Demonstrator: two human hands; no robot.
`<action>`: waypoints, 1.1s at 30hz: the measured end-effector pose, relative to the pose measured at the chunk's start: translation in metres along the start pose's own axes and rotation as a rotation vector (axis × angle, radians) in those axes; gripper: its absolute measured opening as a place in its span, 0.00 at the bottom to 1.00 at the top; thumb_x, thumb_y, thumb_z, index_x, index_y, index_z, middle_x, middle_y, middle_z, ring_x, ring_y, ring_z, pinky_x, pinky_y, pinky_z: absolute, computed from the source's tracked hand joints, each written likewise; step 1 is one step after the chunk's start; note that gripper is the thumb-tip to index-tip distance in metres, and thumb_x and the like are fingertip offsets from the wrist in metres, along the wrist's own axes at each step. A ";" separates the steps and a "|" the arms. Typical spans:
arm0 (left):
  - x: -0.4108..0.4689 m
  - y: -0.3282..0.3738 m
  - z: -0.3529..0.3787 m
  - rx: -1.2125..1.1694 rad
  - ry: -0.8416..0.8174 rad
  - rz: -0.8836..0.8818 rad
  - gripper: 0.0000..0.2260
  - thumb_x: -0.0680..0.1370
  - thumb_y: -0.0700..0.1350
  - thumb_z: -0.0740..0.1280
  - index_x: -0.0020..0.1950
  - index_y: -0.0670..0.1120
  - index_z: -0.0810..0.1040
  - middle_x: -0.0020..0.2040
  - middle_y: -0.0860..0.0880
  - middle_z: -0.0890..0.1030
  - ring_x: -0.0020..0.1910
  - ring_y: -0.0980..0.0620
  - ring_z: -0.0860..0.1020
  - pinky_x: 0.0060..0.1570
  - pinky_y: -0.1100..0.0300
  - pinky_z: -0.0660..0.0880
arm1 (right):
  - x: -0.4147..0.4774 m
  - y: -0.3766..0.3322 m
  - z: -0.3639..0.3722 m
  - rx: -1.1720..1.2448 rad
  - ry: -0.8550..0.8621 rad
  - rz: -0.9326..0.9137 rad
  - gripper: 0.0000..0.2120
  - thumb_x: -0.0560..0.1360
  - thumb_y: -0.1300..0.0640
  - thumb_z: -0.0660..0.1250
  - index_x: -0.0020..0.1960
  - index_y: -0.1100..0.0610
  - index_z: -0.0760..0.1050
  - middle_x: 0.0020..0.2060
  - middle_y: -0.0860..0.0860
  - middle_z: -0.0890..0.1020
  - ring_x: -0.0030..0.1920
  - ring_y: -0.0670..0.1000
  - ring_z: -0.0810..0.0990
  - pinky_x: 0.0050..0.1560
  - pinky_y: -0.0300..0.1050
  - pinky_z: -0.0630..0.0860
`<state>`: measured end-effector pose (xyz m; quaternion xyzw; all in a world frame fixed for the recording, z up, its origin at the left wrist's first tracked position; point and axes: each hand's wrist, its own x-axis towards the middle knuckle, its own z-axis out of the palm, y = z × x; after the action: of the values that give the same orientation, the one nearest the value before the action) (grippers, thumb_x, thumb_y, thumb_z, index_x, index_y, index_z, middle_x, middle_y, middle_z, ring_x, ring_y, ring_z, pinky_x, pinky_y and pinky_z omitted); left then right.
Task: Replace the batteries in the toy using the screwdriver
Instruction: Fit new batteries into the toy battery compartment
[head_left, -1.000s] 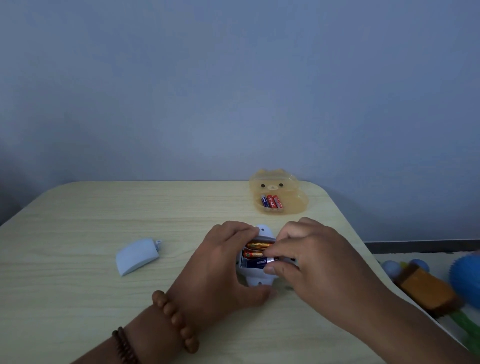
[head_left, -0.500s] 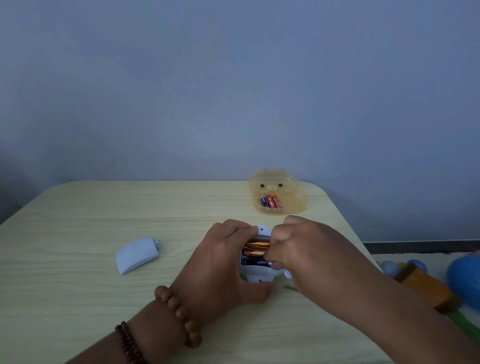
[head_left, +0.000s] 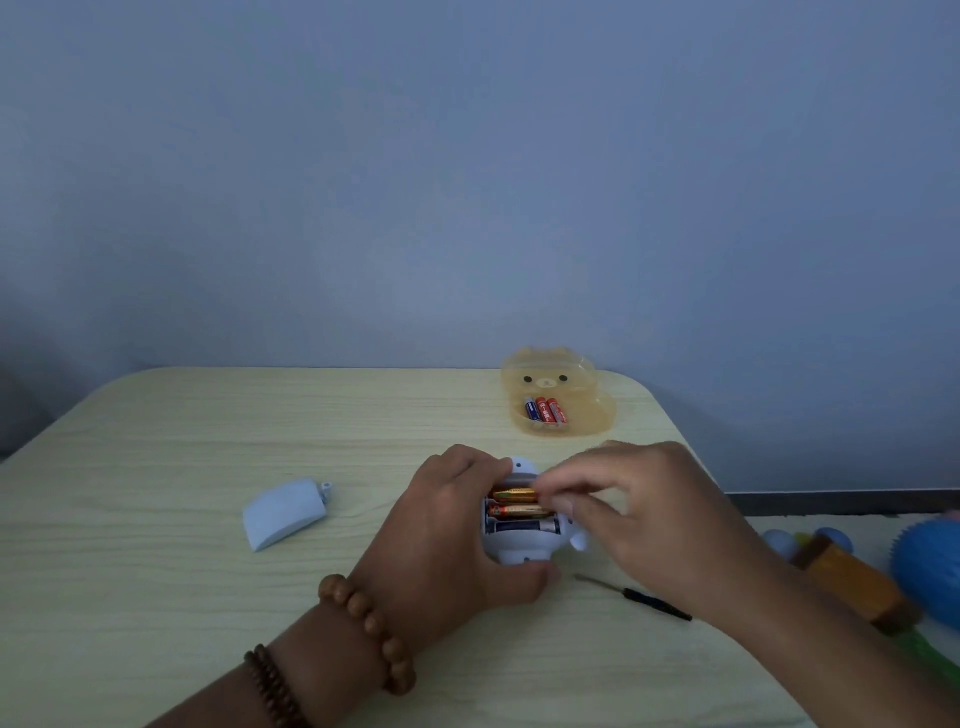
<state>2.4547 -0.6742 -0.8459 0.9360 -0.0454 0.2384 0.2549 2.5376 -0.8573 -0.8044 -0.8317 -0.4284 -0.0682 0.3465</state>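
The small pale-blue plastic toy (head_left: 521, 545) lay on the light wood-grain table (head_left: 156, 597), cradled from its 9 o'clock side by the left hand (head_left: 447, 530), whose fingers curled over the toy's far edge while the thumb pressed against its near edge at 6 o'clock. The right hand (head_left: 649, 514) hovered at the toy's 3 o'clock, blurred, its thumb and forefinger drawn close together over the open battery bay; whether they pinched anything could not be told. The toy lay with its compartment upward and uncovered, showing three batteries (head_left: 519, 512) side by side: two orange-gold ones toward 12 o'clock and a dark blue one toward 6 o'clock. The curved pale-blue plastic cover (head_left: 284, 514) rested on the table well apart at the toy's 9 o'clock. The thin black screwdriver (head_left: 644, 603) lay flat on the table at about 4 o'clock from the toy, partly hidden under the right wrist. At 12 o'clock stood a translucent yellow bear-faced plastic box (head_left: 558, 392) with red and blue spare batteries (head_left: 545, 409) inside. Two brown beaded bracelets (head_left: 363, 631) circled the left wrist.
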 end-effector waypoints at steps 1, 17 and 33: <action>-0.001 0.000 0.001 0.004 0.005 0.000 0.32 0.62 0.65 0.71 0.63 0.52 0.75 0.53 0.56 0.76 0.51 0.56 0.74 0.51 0.58 0.76 | -0.002 -0.001 -0.001 0.142 0.079 0.130 0.09 0.75 0.59 0.73 0.49 0.45 0.86 0.41 0.39 0.86 0.45 0.40 0.83 0.43 0.34 0.77; -0.006 0.001 0.011 0.055 0.047 0.005 0.34 0.62 0.63 0.71 0.64 0.48 0.74 0.56 0.52 0.77 0.52 0.54 0.76 0.52 0.59 0.76 | 0.001 -0.007 0.012 0.453 -0.178 0.604 0.09 0.70 0.63 0.75 0.47 0.51 0.86 0.44 0.54 0.88 0.46 0.54 0.87 0.46 0.52 0.84; 0.002 0.004 0.004 -0.435 -0.006 -0.444 0.13 0.72 0.58 0.72 0.55 0.62 0.78 0.46 0.60 0.84 0.46 0.65 0.81 0.42 0.69 0.74 | 0.002 -0.002 0.018 0.667 -0.123 0.730 0.05 0.72 0.61 0.76 0.47 0.55 0.85 0.38 0.54 0.87 0.31 0.46 0.81 0.34 0.40 0.78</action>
<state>2.4577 -0.6792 -0.8462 0.8472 0.1095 0.1589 0.4950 2.5339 -0.8437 -0.8158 -0.7739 -0.1273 0.2474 0.5689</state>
